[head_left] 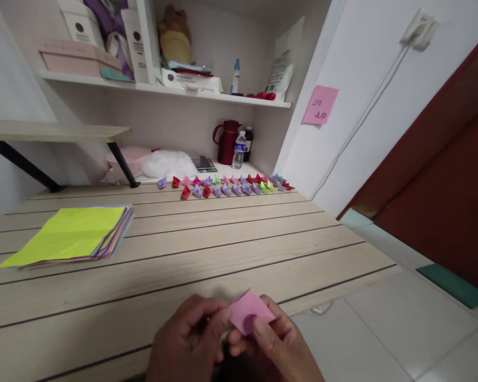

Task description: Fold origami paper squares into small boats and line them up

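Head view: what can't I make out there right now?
Pink diamond-shaped paper, head view: underside faces away; right hand hides part.
Left hand, head view: wrist cut off by bottom edge.
Coloured paper sheets, head view: mostly hidden beneath bright yellow paper sheet.
Pink square paper note, head view: handwriting too small to read fully.

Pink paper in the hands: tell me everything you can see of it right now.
The pink paper is a small, plain piece, folded by its look, showing a roughly diamond-shaped face with one corner pointing away from the person. It is tilted, with a shadow on its lower part. The left hand grips its left corner; the right hand holds its right side, thumb over the front. It is at the near side of the tabletop. Its underside is hidden.
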The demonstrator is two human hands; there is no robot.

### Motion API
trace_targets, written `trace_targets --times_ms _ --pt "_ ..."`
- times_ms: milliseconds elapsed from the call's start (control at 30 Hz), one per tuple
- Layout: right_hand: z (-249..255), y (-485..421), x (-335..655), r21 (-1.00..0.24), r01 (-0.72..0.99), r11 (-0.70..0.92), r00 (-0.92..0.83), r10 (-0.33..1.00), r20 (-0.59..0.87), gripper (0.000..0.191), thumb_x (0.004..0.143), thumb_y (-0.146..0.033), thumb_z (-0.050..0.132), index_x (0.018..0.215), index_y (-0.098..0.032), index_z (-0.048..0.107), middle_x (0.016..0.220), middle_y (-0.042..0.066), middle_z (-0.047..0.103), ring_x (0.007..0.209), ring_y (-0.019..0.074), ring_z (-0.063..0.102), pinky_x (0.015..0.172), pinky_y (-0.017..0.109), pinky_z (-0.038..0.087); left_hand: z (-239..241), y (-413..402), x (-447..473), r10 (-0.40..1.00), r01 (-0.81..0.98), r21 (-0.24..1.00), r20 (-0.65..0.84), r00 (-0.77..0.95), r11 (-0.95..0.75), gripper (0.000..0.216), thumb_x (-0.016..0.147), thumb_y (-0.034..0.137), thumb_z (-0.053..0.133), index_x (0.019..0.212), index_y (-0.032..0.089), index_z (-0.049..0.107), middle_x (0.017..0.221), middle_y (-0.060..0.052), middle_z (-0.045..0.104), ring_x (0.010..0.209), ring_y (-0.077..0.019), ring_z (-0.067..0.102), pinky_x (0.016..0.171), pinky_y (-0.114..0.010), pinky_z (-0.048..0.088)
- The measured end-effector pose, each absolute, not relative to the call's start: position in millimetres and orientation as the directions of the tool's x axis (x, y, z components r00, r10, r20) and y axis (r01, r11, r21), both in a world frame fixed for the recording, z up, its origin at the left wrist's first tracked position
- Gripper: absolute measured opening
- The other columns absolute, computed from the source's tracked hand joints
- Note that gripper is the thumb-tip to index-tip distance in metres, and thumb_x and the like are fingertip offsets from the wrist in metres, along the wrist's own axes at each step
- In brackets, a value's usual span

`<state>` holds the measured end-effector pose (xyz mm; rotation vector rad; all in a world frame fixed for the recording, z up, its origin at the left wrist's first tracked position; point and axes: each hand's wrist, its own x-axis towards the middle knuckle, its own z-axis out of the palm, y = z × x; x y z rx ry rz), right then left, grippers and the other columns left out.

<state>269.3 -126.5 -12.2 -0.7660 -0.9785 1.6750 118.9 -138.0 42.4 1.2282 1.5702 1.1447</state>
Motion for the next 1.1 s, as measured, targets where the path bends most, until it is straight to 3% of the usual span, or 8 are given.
trace_targets --times_ms 100,167,267,367,567,767,867,1100 --pt "-10 -132 294 -0.970 -0.223 0.094 -0.107 0.987 0.120 0.032 0.096 -0.050 0.052 0.118 -0.029 0.060 0.106 0.008 0.072 0.079 0.0198 0.070 0.070 0.033 0.058 55 -114 99 0.955 0.392 0.876 -0.294 -0.024 0.280 0.023 0.077 0.037 0.056 0.070 0.018 0.067 0.052 0.007 0.048 0.047 -0.0099 0.048 0.049 -0.022 0.037" --pt "-6 -130 312 -0.940 0.091 0.328 -0.062 0.944 0.324 0.024 0.099 -0.038 0.050 0.120 -0.030 0.058 0.108 0.008 0.070 0.095 0.0228 0.069 0.079 0.034 0.058 59 -99 90 0.936 0.562 0.802 -0.328 0.131 0.202 0.022 0.077 0.033 0.050 0.069 0.018 0.064 0.053 0.006 0.049 0.049 -0.0101 0.048 0.050 -0.022 0.036" --pt "2 -117 326 -0.615 0.420 0.667 -0.372 0.745 0.554 0.023 0.096 -0.024 0.055 0.116 -0.029 0.062 0.117 0.007 0.067 0.115 0.0257 0.061 0.093 0.038 0.053 61 -84 83 0.920 0.670 0.734 -0.332 0.207 0.114 0.018 0.072 0.028 0.052 0.066 0.018 0.066 0.052 0.004 0.054 0.051 -0.0129 0.051 0.049 -0.024 0.034" --pt "4 -102 324 -0.313 0.443 0.840 -0.644 0.541 0.540 0.035 0.092 -0.023 0.063 0.126 -0.025 0.060 0.125 0.007 0.066 0.126 0.0285 0.053 0.102 0.044 0.047 61 -77 86 0.937 0.760 0.650 -0.252 0.244 -0.023 0.015 0.069 0.023 0.055 0.062 0.020 0.068 0.062 0.001 0.065 0.065 -0.0165 0.059 0.057 -0.026 0.034" --pt "-14 -95 315 -0.205 0.414 0.887 -0.682 0.451 0.575 0.034 0.094 -0.013 0.058 0.127 -0.018 0.060 0.120 0.009 0.067 0.114 0.0248 0.057 0.095 0.043 0.046 63 -75 100 0.935 0.864 0.452 -0.153 0.321 -0.223 0.013 0.072 0.018 0.058 0.064 0.023 0.067 0.071 0.000 0.072 0.072 -0.0189 0.063 0.062 -0.029 0.035" --pt "-18 -99 310 -0.291 0.428 0.856 -0.582 0.507 0.636 0.026 0.095 -0.012 0.055 0.118 -0.020 0.065 0.111 0.007 0.069 0.106 0.0246 0.059 0.091 0.045 0.043 31 -106 88 0.955 0.930 0.233 0.152 0.253 -0.284 0.048 0.084 0.011 0.053 0.130 0.022 0.054 0.103 -0.004 0.071 0.084 -0.0210 0.065 0.072 -0.033 0.046" --pt "-16 -100 308 -0.322 0.419 0.849 -0.564 0.521 0.641 0.026 0.095 -0.012 0.055 0.117 -0.020 0.066 0.109 0.006 0.070 0.104 0.0238 0.059 0.091 0.045 0.042 5 -133 69 0.728 0.920 -0.025 0.602 0.327 -0.392 0.038 0.090 0.012 0.051 0.127 0.021 0.056 0.109 -0.007 0.068 0.097 -0.0204 0.064 0.088 -0.034 0.046" --pt "-17 -103 309 -0.327 0.431 0.841 -0.573 0.535 0.621 0.025 0.095 -0.012 0.055 0.117 -0.020 0.065 0.112 0.007 0.069 0.109 0.0246 0.058 0.094 0.046 0.042 -28 -158 67 0.591 0.850 -0.153 0.656 0.469 -0.504 0.035 0.087 0.015 0.059 0.121 0.021 0.065 0.110 -0.005 0.073 0.103 -0.0171 0.063 0.102 -0.035 0.038"
